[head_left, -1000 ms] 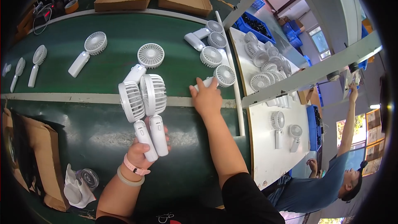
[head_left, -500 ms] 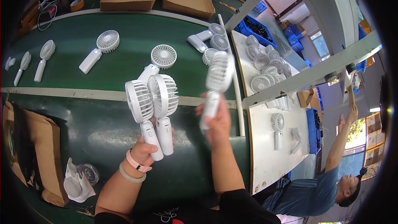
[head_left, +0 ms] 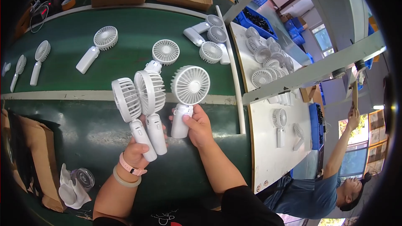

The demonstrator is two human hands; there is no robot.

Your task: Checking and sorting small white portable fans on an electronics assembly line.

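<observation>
The left hand is clenched around the handles of two white fans, side by side, heads up. The right hand grasps a third fan by its handle, just beside the pair, upright, all three held above the green belt near its pale stripe. More fans lie on the belt: one just behind the held ones, one further left, two toward the left edge, a cluster at the right edge. A white table beside the belt carries still more.
</observation>
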